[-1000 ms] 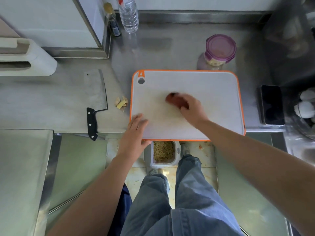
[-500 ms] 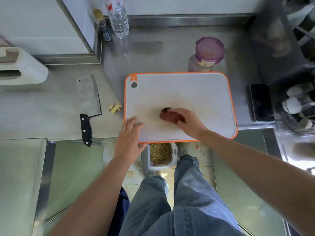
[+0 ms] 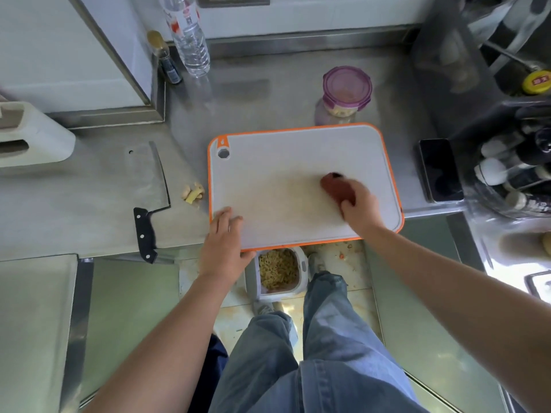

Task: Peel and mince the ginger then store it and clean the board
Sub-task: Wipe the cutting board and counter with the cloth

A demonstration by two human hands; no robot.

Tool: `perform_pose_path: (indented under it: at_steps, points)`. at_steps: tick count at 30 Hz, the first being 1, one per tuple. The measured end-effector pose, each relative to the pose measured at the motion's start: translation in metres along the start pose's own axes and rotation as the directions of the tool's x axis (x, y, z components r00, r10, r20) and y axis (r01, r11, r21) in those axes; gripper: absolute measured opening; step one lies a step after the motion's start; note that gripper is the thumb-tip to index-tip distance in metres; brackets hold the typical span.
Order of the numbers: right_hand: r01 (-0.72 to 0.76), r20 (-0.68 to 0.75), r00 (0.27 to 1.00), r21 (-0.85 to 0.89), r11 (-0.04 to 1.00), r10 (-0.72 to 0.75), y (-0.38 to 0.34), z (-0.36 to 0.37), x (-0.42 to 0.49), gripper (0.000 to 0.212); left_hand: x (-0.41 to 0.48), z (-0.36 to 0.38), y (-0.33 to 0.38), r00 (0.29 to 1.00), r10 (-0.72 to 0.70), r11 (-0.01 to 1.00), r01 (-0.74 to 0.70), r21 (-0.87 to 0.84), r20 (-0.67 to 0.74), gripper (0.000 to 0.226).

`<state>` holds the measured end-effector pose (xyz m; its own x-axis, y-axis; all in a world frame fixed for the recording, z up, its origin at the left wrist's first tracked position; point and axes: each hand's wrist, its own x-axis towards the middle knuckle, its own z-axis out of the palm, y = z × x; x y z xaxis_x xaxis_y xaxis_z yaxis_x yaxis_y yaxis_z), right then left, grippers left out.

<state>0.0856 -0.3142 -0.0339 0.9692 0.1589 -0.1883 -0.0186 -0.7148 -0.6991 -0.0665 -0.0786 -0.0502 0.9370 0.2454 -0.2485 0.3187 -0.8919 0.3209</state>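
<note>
Round clear jar (image 3: 347, 96) with a clipped-on purple lid stands past the right hand, just beyond the board's far edge; pale yellowish mince sits in its bottom. Open white bin (image 3: 301, 263) on the floor, below and between the two hands, holds yellowish shredded scraps.

Board (image 3: 283, 162) is a flat white plastic rectangle with rounded corners, an orange rim and a hang hole at the far left corner. It lies on a dull steel counter (image 3: 89, 204), its near edge overhanging. The surface looks faintly yellow-stained in the middle.

Right hand (image 3: 359, 208) is on the board's right half, fingers curled over a reddish-brown pad (image 3: 335, 184) and pressing it to the board, arm reaching in from the lower right. Left hand (image 3: 222, 242) is at the near left corner, fingers straight and flat on top, thumb along the near edge.

Knobbly ginger bits (image 3: 193, 192) lie on the counter just left of the board, beyond the left hand. A steel cleaver (image 3: 149, 186) with a black riveted handle lies flat further left. A dark phone (image 3: 439, 169) lies to the right of the right hand.
</note>
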Motion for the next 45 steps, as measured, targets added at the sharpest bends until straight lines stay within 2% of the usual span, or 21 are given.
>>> perform_pose_path:
  at_steps: [2, 4, 5, 6, 8, 10, 11, 13, 15, 18, 21, 23, 25, 27, 31, 35, 38, 39, 42, 43, 45]
  points:
    - [0.135, 0.219, 0.966, 0.03, 0.99, -0.138, -0.005, 0.011, -0.023, 0.049, 0.001, 0.001, 0.001, 1.0, -0.002, 1.0, 0.001, -0.004, -0.01, 0.076]
    - [0.142, 0.455, 0.874, 0.095, 0.985, -0.17, -0.008, 0.014, -0.038, 0.051, 0.001, 0.003, 0.001, 0.999, 0.014, 1.0, -0.013, 0.014, -0.03, 0.077]
    - [0.128, 0.478, 0.86, 0.135, 0.983, -0.178, -0.006, 0.012, -0.039, 0.054, 0.001, 0.004, 0.001, 0.999, 0.022, 1.0, -0.021, 0.023, -0.046, 0.076]
    - [0.109, 0.413, 0.893, 0.182, 0.977, -0.177, -0.004, 0.008, -0.035, 0.056, 0.002, 0.005, 0.001, 0.998, 0.023, 0.999, -0.022, 0.024, -0.064, 0.073]
    - [0.066, 0.123, 0.988, 0.203, 0.977, -0.092, 0.005, -0.007, -0.018, 0.058, 0.003, 0.005, 0.002, 0.997, 0.009, 1.0, -0.007, 0.023, -0.08, 0.068]
    - [-0.057, -0.116, 0.991, 0.094, 0.994, 0.068, 0.015, -0.021, 0.0, 0.058, 0.005, 0.005, 0.003, 0.997, -0.006, 0.999, 0.009, 0.036, -0.078, 0.065]
    - [-0.121, -0.149, 0.981, 0.024, 0.992, 0.123, 0.018, -0.023, 0.005, 0.057, 0.006, 0.005, 0.003, 0.997, -0.013, 0.999, 0.016, 0.039, -0.076, 0.064]
    - [-0.069, -0.079, 0.995, -0.007, 0.998, 0.068, 0.012, -0.012, 0.003, 0.055, 0.006, 0.005, 0.004, 0.998, -0.02, 0.999, 0.023, 0.042, -0.067, 0.058]
    - [0.098, 0.118, 0.987, 0.067, 0.993, -0.105, -0.003, 0.009, -0.012, 0.051, 0.007, 0.005, 0.005, 0.997, -0.016, 0.999, 0.018, 0.038, -0.077, 0.048]
    - [0.19, 0.485, 0.846, 0.112, 0.975, -0.221, -0.02, 0.032, -0.044, 0.054, 0.006, 0.004, 0.007, 0.997, -0.028, 0.999, 0.03, 0.029, -0.068, 0.04]
    - [0.21, 0.65, 0.732, 0.066, 0.975, -0.202, -0.02, 0.027, -0.056, 0.048, 0.005, 0.003, 0.008, 0.999, -0.026, 0.999, 0.027, 0.037, -0.041, 0.042]
    - [0.181, 0.638, 0.751, 0.046, 0.982, -0.168, -0.023, 0.013, -0.05, 0.044, 0.004, 0.002, 0.007, 0.999, -0.024, 0.999, 0.025, 0.028, -0.038, 0.042]
    - [0.169, 0.489, 0.853, 0.074, 0.983, -0.183, -0.025, 0.005, -0.043, 0.046, 0.003, 0.001, 0.007, 0.999, -0.021, 0.999, 0.022, 0.033, -0.027, 0.043]
    - [0.211, 0.382, 0.897, 0.076, 0.974, -0.224, -0.029, 0.009, -0.043, 0.051, 0.003, 0.002, 0.006, 1.0, -0.019, 0.999, 0.019, 0.035, -0.02, 0.045]
    - [0.265, 0.579, 0.78, 0.034, 0.964, -0.235, -0.027, 0.019, -0.058, 0.046, 0.0, 0.001, 0.004, 1.0, -0.015, 1.0, 0.015, 0.018, -0.002, 0.046]
    - [0.237, 0.468, 0.852, 0.05, 0.97, -0.233, -0.027, 0.014, -0.061, 0.049, -0.004, -0.001, 0.0, 1.0, 0.005, 0.999, -0.005, 0.039, 0.001, 0.049]
    - [0.156, 0.634, 0.763, 0.015, 0.988, -0.13, -0.026, 0.012, -0.064, 0.045, -0.005, -0.002, 0.001, 1.0, -0.004, 0.999, 0.003, 0.044, 0.011, 0.05]
    - [0.107, 0.639, 0.762, 0.034, 0.994, -0.104, -0.025, 0.01, -0.065, 0.044, -0.006, -0.003, 0.002, 1.0, -0.007, 0.999, 0.007, 0.043, 0.011, 0.05]
    - [0.104, 0.412, 0.905, 0.032, 0.994, -0.108, -0.016, 0.002, -0.064, 0.047, -0.008, -0.004, 0.001, 1.0, -0.002, 0.999, 0.001, 0.05, 0.012, 0.051]
    - [0.098, 0.398, 0.913, 0.009, 0.995, -0.094, -0.016, -0.001, -0.065, 0.046, -0.008, -0.005, 0.001, 1.0, 0.003, 0.998, -0.004, 0.056, 0.018, 0.052]
    - [-0.002, 0.522, 0.853, -0.005, 1.0, 0.004, -0.017, -0.004, -0.068, 0.037, -0.008, -0.005, 0.001, 1.0, 0.006, 0.998, -0.007, 0.062, 0.028, 0.052]
